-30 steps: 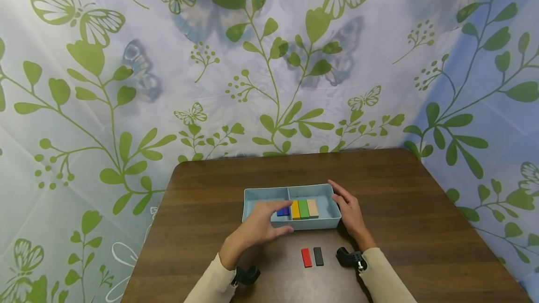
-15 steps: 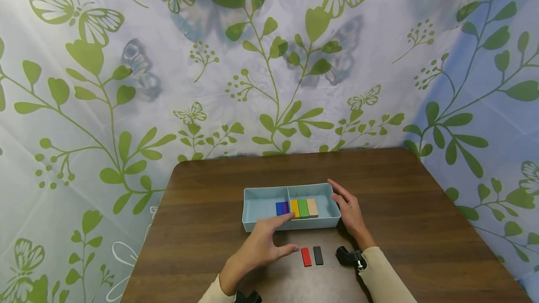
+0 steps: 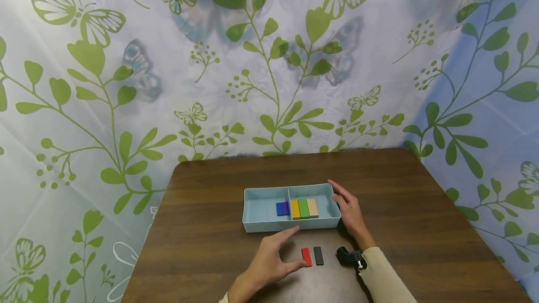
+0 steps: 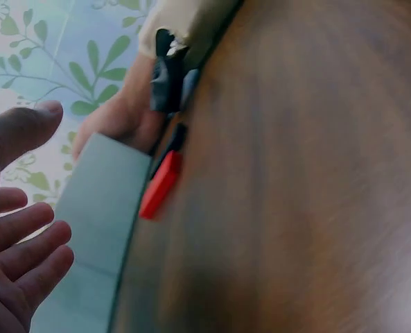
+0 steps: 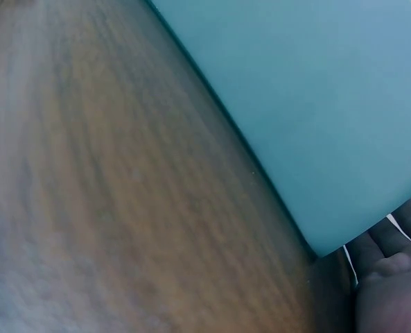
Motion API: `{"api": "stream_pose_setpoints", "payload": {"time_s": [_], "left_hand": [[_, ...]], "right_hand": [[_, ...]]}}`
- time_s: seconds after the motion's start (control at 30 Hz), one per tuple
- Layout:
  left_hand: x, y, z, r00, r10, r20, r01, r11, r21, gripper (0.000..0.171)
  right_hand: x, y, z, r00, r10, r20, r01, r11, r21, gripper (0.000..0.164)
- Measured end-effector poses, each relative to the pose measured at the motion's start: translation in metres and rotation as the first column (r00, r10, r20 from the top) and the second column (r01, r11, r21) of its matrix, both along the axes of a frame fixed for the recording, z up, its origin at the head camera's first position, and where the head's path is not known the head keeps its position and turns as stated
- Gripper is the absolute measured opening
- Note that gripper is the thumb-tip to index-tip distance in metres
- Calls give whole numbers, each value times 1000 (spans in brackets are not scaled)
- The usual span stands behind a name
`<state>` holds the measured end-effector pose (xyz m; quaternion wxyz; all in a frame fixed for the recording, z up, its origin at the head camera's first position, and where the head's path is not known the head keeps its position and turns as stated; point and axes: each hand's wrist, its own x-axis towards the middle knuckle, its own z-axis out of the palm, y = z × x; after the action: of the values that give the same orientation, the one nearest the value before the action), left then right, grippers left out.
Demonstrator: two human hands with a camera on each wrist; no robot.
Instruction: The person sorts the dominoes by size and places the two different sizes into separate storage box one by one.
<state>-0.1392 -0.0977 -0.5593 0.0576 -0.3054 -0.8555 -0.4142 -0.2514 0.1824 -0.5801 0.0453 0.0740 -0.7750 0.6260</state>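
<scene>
In the head view, a light blue two-compartment box sits on the table. Its left compartment has a blue block and a purple block; the right one has a yellow block, a green block and a beige block. A red block and a black block lie in front of it. My left hand, thumb and fingers spread, holds nothing; its thumb tip overlaps the red block's lower end. My right hand rests against the box's right end with extended fingers.
The brown wooden table reaches back to a curtain printed with leaves and butterflies. A black wrist mount sits at the right sleeve, just right of the black block.
My left hand has withdrawn from over the box toward me, bringing its thumb to the red block. The blue and purple blocks have come into full view. My right hand stays put.
</scene>
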Motion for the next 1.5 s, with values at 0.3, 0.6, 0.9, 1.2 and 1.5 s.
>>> {"api": "stream_pose_setpoints", "payload": {"time_s": [0.3,0.6,0.9,1.2,1.5], "left_hand": [[6,9,-20,999,9,49,-7,999,-45,74],[9,13,-28,999,43,14,-41,994,-105,68],[9,18,-31,998,41,-44,-47,989,-138,58],[8,22,-31,993,39,-108,-56,986,-160,51],[7,24,-32,996,36,-85,-50,983,-179,48]], "right_hand": [[1,-1,1,1000,0,-9,0,1000,3,43],[0,-1,1,1000,-1,-4,1,1000,2,43],[0,-1,2,1000,1,-7,-1,1000,-1,43],[0,0,1,1000,-5,6,5,1000,-1,43],[0,0,0,999,-13,30,13,1000,-2,43]]}}
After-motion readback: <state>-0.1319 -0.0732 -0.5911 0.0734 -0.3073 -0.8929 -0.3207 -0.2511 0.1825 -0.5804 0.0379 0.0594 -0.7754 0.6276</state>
